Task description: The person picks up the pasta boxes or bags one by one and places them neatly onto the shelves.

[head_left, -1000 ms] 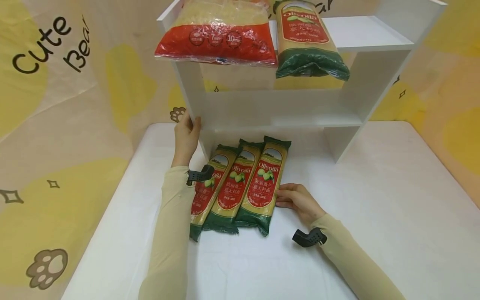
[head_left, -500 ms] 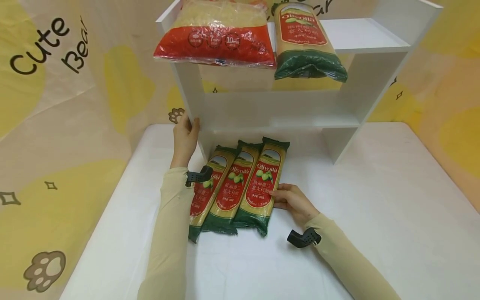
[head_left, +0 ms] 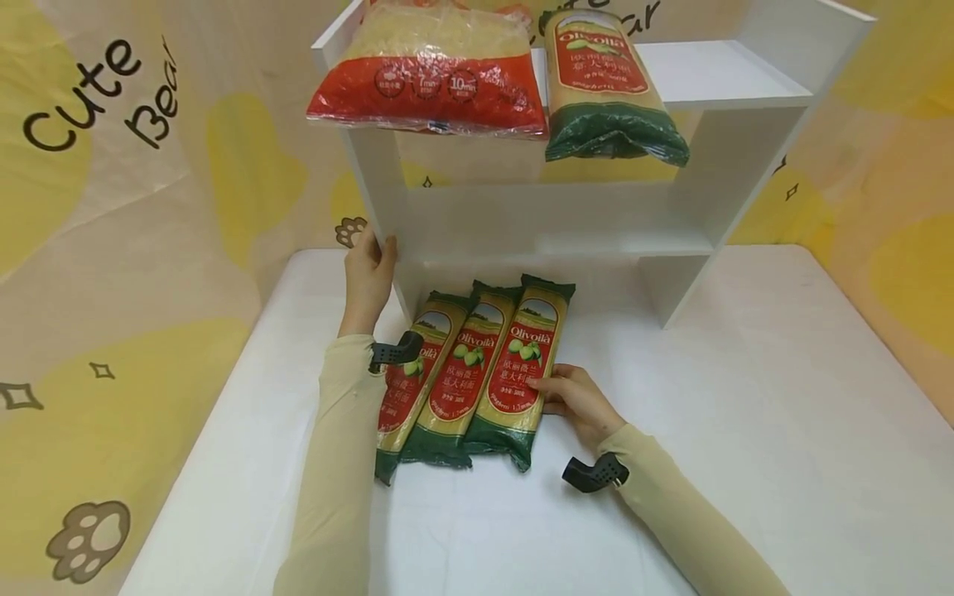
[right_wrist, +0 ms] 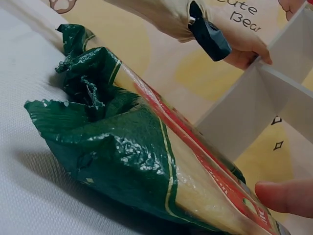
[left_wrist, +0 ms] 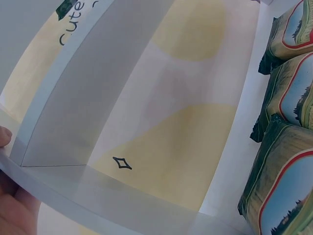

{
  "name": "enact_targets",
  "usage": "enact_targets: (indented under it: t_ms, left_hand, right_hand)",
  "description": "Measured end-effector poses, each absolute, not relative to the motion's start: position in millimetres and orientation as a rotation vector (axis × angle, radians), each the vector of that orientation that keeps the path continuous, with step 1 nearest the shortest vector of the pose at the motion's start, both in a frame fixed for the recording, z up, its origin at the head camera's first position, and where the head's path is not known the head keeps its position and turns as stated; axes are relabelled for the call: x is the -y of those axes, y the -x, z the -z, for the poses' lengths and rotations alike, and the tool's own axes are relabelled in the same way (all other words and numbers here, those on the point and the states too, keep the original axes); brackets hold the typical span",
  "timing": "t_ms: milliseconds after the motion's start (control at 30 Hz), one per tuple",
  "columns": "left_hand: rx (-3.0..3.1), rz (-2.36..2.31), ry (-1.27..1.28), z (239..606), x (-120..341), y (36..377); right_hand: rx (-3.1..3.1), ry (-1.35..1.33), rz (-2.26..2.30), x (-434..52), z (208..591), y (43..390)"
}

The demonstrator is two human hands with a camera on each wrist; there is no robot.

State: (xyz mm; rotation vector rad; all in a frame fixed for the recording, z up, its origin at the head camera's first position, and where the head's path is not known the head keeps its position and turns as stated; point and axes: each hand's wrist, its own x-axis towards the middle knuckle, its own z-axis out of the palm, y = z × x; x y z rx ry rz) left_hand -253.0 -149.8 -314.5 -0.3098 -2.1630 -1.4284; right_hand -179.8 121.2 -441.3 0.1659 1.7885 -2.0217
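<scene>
My left hand [head_left: 367, 280] grips the left side panel of a white shelf unit [head_left: 547, 217], thumb on the near edge. Three packs of spaghetti lie side by side at a slant, their far ends under the shelf's bottom board. The right pack [head_left: 531, 335] is nearest my right hand [head_left: 585, 404], which holds its right edge with the thumb on top and the other fingers mostly hidden. Beside it lie the middle pack [head_left: 464, 372] and the left pack [head_left: 408, 397], partly behind my left wrist. The right wrist view shows the green crimped end of a spaghetti pack [right_wrist: 112, 147] close up.
On the top board sit a red-banded clear bag of pasta [head_left: 440, 83] and another green-ended spaghetti pack [head_left: 607, 83]. The unit's right upright [head_left: 671, 285] stands on the white table [head_left: 782, 397]. Behind hangs a yellow patterned cloth [head_left: 246, 165].
My right hand has shifted slightly left, its thumb coming over the top of the right spaghetti pack. My left hand stays on the shelf panel.
</scene>
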Motion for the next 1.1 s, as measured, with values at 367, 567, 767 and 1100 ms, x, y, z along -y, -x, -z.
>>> enact_targets:
  t_ms: [367,567,767,1100]
  left_hand:
    - [2.148,1.427,0.323,316,149,253]
    - [2.153,1.421,0.319,315,149,253]
    - [2.161,1.407,0.320,315,150,252]
    - [2.161,1.404,0.316,315,149,252]
  right_hand:
    - [-1.865,-0.177,2.005,-115,445,178]
    - [-1.878,-0.209,2.022,-110,445,176]
    - [-1.829,-0.239,2.072,-107,445,178]
    - [-1.840,-0.285,2.077,-100,446,178]
